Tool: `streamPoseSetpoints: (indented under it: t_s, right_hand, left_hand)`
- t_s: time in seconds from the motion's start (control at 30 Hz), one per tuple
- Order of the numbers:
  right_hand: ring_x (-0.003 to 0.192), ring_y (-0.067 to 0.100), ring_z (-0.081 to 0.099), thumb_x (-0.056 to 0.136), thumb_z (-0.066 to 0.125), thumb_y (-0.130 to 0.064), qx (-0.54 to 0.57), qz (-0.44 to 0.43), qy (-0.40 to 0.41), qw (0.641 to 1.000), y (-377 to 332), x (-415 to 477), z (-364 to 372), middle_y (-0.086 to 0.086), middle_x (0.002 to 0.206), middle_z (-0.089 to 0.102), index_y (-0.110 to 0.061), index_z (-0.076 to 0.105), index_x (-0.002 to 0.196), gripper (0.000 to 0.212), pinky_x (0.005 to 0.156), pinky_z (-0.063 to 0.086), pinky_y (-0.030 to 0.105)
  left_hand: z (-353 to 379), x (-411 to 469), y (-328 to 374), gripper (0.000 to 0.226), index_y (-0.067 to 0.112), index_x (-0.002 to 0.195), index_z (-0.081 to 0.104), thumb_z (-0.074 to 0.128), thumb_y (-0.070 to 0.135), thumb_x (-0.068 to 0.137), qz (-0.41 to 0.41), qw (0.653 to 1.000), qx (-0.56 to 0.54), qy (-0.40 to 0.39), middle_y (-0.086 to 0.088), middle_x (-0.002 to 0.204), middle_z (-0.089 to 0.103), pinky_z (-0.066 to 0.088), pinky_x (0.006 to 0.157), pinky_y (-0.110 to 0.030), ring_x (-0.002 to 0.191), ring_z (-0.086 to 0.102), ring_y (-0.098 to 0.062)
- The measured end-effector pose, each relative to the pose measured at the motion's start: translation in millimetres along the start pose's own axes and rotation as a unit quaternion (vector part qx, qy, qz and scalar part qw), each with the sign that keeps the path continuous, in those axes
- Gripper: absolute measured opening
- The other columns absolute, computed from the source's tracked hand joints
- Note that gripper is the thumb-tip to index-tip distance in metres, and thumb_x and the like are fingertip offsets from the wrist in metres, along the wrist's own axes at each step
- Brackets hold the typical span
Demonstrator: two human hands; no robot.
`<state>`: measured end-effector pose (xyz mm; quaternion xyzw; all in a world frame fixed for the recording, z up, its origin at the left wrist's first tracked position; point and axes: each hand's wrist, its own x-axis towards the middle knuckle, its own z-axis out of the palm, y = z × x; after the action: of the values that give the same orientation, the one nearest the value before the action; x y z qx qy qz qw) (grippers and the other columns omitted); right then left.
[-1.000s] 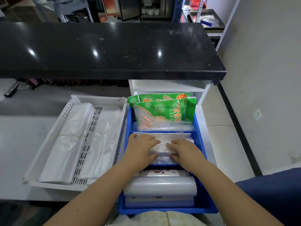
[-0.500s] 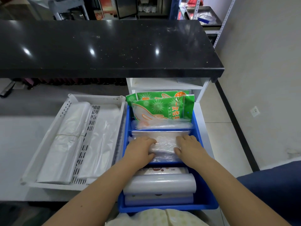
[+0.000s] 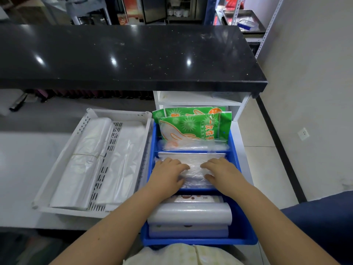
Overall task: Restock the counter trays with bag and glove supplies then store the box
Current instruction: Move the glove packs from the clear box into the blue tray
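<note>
Beside the blue tray, on its left: white perforated tray with folded plastic bags. In its far compartment: green glove packs, upright. In its middle compartment: clear bag stack, long axis left to right, directly under both hands. Left hand and right hand flat on the stack's two ends, fingers spread, gripping nothing, equally near.
</note>
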<state>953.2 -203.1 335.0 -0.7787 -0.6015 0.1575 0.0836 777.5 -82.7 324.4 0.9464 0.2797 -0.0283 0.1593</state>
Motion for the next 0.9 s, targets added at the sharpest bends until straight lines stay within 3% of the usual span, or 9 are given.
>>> streamPoseSetpoints:
  t_s: [0.1, 0.4, 0.63, 0.9]
  right_hand:
    - [0.116, 0.02, 0.046, 0.09, 0.056, -0.031, -0.008, -0.002, -0.013, 1.0, 0, 1, -4, -0.006, 0.13, 0.056, -0.032, 0.054, 0.125, 0.035, 0.097, 0.04, 0.039]
    - [0.117, 0.024, 0.048, 0.087, 0.062, -0.036, -0.054, -0.11, 0.061, 0.991, -40, 35, -46, -0.005, 0.125, 0.06, -0.029, 0.059, 0.123, 0.037, 0.097, 0.036, 0.041]
    - [0.112, 0.027, 0.051, 0.085, 0.065, -0.03, -0.009, -0.19, 0.018, 0.981, -93, 55, -39, 0.001, 0.121, 0.063, -0.022, 0.059, 0.124, 0.04, 0.095, 0.039, 0.04]
    - [0.114, 0.024, 0.049, 0.089, 0.06, -0.032, -0.044, -0.32, 0.001, 0.946, -220, 58, -18, -0.001, 0.124, 0.061, -0.025, 0.054, 0.129, 0.041, 0.094, 0.04, 0.039]
  left_hand:
    - [0, -1, 1, 0.042, 0.037, 0.128, 0.049, 0.057, 0.038, 0.086, -0.002, 1.0, -0.002, 0.004, 0.009, 0.124, 0.055, 0.034, 0.095, -0.04, 0.114, 0.044, -0.018]
    - [-38, -10, -3, 0.051, 0.035, 0.128, 0.052, 0.058, 0.051, 0.08, -0.062, 0.992, -0.005, 0.107, 0.009, 0.122, 0.058, 0.037, 0.094, -0.039, 0.116, 0.047, -0.018]
    - [-58, -52, -32, 0.042, 0.032, 0.123, 0.058, 0.062, 0.038, 0.082, -0.183, 0.965, -0.058, 0.177, 0.008, 0.117, 0.06, 0.037, 0.093, -0.038, 0.112, 0.05, -0.018]
    - [-80, -180, -100, 0.042, 0.033, 0.124, 0.057, 0.06, 0.038, 0.083, -0.326, 0.913, -0.059, 0.24, 0.008, 0.124, 0.059, 0.039, 0.096, -0.04, 0.115, 0.051, -0.02]
